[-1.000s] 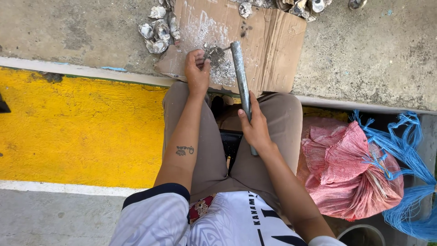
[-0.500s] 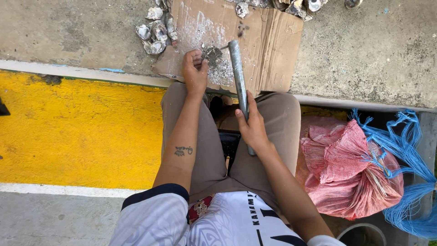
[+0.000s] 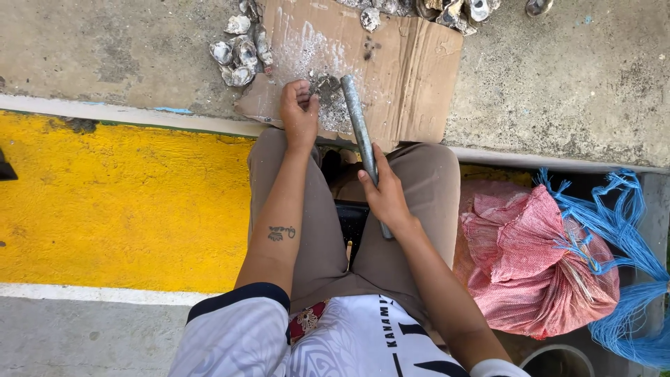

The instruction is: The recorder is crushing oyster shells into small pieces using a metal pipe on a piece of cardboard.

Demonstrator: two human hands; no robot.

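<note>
1. The grey, rough oyster shell [image 3: 322,86] sits on the flattened brown cardboard sheet [image 3: 412,77], pinned under the fingertips of your left hand [image 3: 299,112], just beside the tip of the bar.
2. Your left hand is curled narrow over the shell, pressing it to the cardboard; that grip looks meant to keep the shell from skidding under a blow.
3. Your right hand [image 3: 385,199] is wrapped tight around the lower part of the long grey metal bar [image 3: 359,132], thumb along the shaft. The bar runs up from between your knees, and its far end rests at the shell, on the pale, dusty patch of the cardboard.
4. The cardboard lies on the grey concrete ledge [image 3: 558,77], seemingly as a pad that takes the chips.
5. A small heap of more grey shells [image 3: 241,49] lies touching the cardboard's left corner, within your left hand's reach; more shells [image 3: 453,10] sit along its far edge.
6. Below the ledge, a yellow painted strip [image 3: 118,202] runs to your left, and a red mesh sack [image 3: 537,265] with blue cord [image 3: 621,237] slumps beside your right leg.
</note>
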